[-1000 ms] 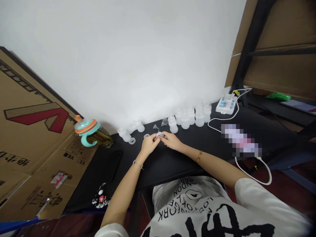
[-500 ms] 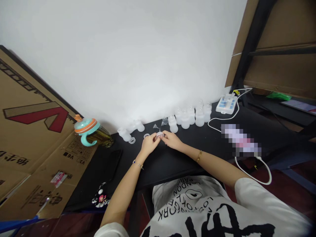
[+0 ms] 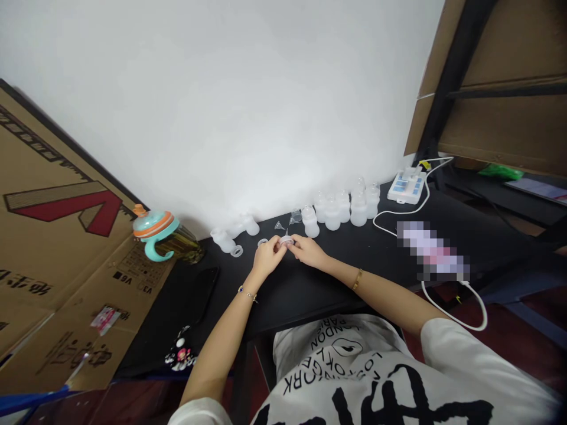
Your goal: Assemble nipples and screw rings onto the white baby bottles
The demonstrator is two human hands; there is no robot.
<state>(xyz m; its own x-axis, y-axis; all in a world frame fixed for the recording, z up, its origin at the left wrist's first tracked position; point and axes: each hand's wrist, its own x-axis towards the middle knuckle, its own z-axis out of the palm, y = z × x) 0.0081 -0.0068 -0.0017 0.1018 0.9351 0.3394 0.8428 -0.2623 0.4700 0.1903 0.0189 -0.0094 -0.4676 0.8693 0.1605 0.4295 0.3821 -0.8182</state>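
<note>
Between my left hand (image 3: 266, 258) and my right hand (image 3: 309, 251) is a small white bottle ring (image 3: 286, 240), pinched by the fingers of both. A thin clear tip sticks up behind it; whether it belongs to the ring I cannot tell. Just beyond lie a clear bottle nipple (image 3: 279, 226) and a clear cap (image 3: 295, 216). To the left, another ring (image 3: 263, 242) is partly hidden by my left hand, and a loose ring (image 3: 237, 251) lies by several white bottles without tops (image 3: 224, 242). Several small baby bottles with clear tops (image 3: 332, 213) stand upright to the right.
A handled drink bottle (image 3: 166, 236) stands left beside a large cardboard box (image 3: 66, 248). A dark phone (image 3: 206, 292) with a beaded strap (image 3: 181, 354) lies near it. On the right are a power strip (image 3: 406, 185), a white cable (image 3: 390, 213) and a blurred-out object (image 3: 432, 251).
Almost nothing differs. Both hands stay around the ring, which looks very slightly tilted and shifted.
</note>
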